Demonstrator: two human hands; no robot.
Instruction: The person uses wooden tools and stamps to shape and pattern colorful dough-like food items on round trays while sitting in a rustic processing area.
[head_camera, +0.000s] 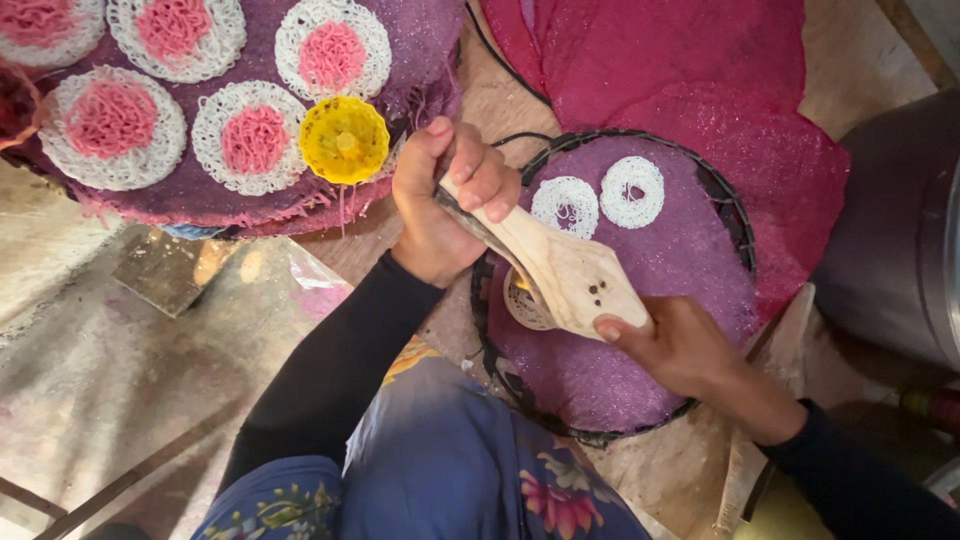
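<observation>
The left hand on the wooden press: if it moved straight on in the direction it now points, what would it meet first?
The left hand points up and slightly left along the wooden press. The first thing that way is probably the yellow perforated disc at the edge of the purple mat beside it, though depth is unclear.

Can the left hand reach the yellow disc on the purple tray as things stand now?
Probably yes. The yellow disc lies right beside the left hand, with nothing between them. But the left hand is closed on the handle of the wooden press, so it would have to let go first.
</observation>
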